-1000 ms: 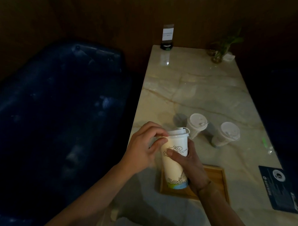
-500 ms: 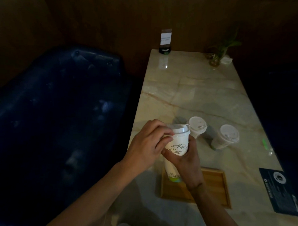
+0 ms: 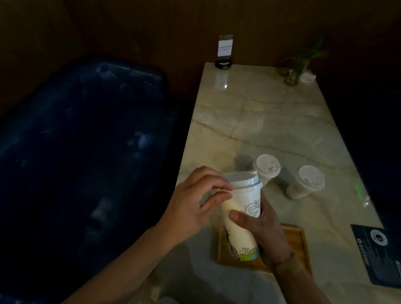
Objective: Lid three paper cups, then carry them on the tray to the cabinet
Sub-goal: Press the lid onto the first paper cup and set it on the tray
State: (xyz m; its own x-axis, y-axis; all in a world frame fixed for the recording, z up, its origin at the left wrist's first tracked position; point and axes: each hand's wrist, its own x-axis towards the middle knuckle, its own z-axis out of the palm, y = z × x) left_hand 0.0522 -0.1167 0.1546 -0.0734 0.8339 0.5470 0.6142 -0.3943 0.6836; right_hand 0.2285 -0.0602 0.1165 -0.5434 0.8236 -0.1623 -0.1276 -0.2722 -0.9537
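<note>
The tall paper cup (image 3: 241,218) with line drawings and a green band at its foot is upright, a little tilted, over the near left corner of the wooden tray (image 3: 291,246); whether its base touches the tray cannot be told. A white lid (image 3: 240,179) sits on its rim. The right hand (image 3: 266,231) grips the cup's body from the right, its thumb lying across the front wall and its fingers (image 3: 264,211) curled round behind. The left hand (image 3: 193,204) is at the cup's left side, thumb and forefinger pinching narrowly at the lid's edge, the other fingers curled loosely.

The tray lies on a pale, veined marble worktop (image 3: 275,122) that runs away from the viewer. Beyond the held cup stand two more lidded cups, a near cup (image 3: 266,169) just behind the lid and a far cup (image 3: 306,185) to its right, apart from each other. At the far end stand a small card holder (image 3: 224,52) and a plant in a glass (image 3: 296,68). A dark printed card (image 3: 382,253) lies by the right edge. A dark blue padded seat (image 3: 77,147) fills the left, and brown wood panelling (image 3: 154,20) closes the dim room behind.

Against half a second ago, the lid's tab no longer stands up at the right rim, and the right thumb sits lower on the cup wall, leaving more of the drawing uncovered.
</note>
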